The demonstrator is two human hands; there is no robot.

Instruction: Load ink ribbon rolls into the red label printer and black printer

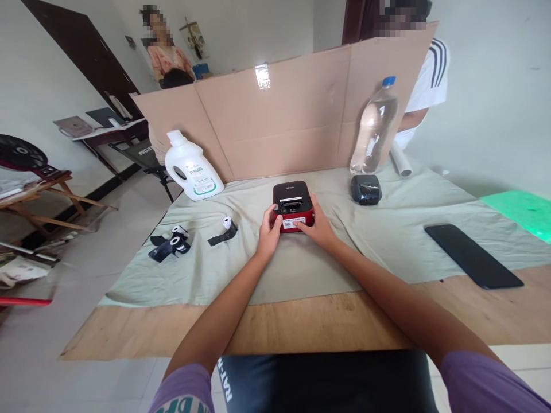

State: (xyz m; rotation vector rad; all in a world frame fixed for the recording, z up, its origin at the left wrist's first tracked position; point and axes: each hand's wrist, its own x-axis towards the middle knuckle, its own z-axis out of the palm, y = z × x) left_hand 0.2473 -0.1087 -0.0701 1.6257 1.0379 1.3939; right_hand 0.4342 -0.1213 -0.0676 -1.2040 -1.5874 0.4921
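A small black-and-red label printer (293, 192) rests on the grey-green cloth in the middle of the table. My left hand (270, 230) grips its left side, thumb on the red front. On the opposite side, my right hand (319, 225) holds the printer, its thumb over the white front label. Left of my hands lies a small paper roll (227, 228) with a dark strip trailing from it. Farther left, more rolls (175, 242) with dark strips lie together.
A cardboard screen (279, 123) stands at the back, with a white detergent jug (192, 166) and a water bottle (375, 129) before it. A black wrapped device (365, 189) and a dark phone (472, 255) lie to the right. Two people are behind the screen.
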